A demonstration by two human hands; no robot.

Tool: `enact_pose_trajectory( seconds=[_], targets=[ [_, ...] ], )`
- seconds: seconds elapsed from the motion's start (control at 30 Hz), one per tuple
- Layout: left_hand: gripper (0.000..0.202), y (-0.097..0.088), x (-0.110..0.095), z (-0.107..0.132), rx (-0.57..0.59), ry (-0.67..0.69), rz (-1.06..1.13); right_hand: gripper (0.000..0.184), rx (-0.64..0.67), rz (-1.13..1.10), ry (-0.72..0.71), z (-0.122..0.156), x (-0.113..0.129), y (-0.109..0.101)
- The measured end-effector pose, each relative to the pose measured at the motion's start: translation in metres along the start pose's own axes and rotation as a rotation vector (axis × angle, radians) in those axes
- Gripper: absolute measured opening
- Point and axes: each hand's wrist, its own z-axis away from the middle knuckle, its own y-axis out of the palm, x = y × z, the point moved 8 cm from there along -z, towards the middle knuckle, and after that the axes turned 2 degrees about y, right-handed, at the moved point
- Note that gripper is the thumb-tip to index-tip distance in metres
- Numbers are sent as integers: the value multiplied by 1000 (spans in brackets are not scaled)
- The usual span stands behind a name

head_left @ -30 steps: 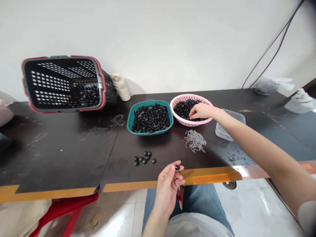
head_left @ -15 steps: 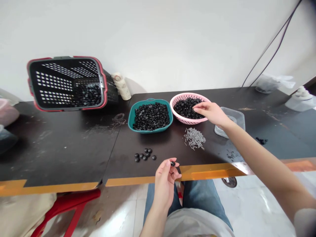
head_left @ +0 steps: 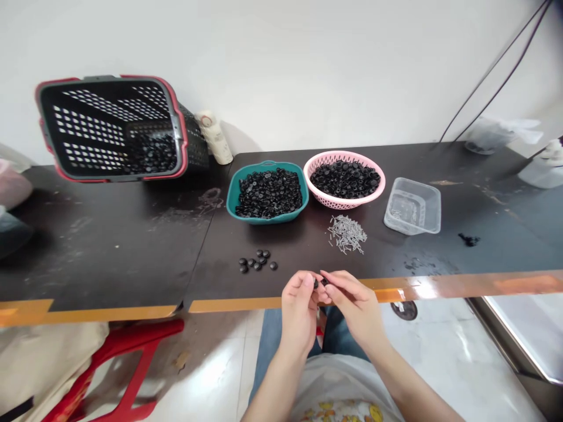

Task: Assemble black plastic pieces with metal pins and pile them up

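Note:
Close together at the table's front edge, both my hands pinch small black parts. My left hand (head_left: 301, 308) is closed on a round black plastic piece (head_left: 315, 283). In the fingertips of my right hand (head_left: 358, 308) is another small black plastic piece (head_left: 324, 282), right beside the first; whether the two touch I cannot tell. Beyond my hands lies a pile of short grey metal pins (head_left: 347, 233). A pink basket (head_left: 343, 203) full of black parts and a teal tray (head_left: 267, 220) of black ring-like parts stand behind. Several black round caps (head_left: 258, 261) lie to the left.
A dark basket with a red rim (head_left: 185, 146) lies tipped at the back left, black parts inside, beside a pale bottle (head_left: 214, 138). On the right are a clear plastic box (head_left: 413, 206) and a small black clump (head_left: 469, 240). A red stool (head_left: 141, 363) stands below left.
My right hand has come back from the pink basket to my left hand, now with a small black piece in its fingertips. The view has tilted slightly.

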Motion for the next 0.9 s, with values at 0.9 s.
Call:
enact_pose_trajectory(
  seconds=[0.9],
  targets=[
    [18, 23, -36, 20, -9, 369, -423, 19, -55, -365, 94, 10, 15, -11]
  ],
)
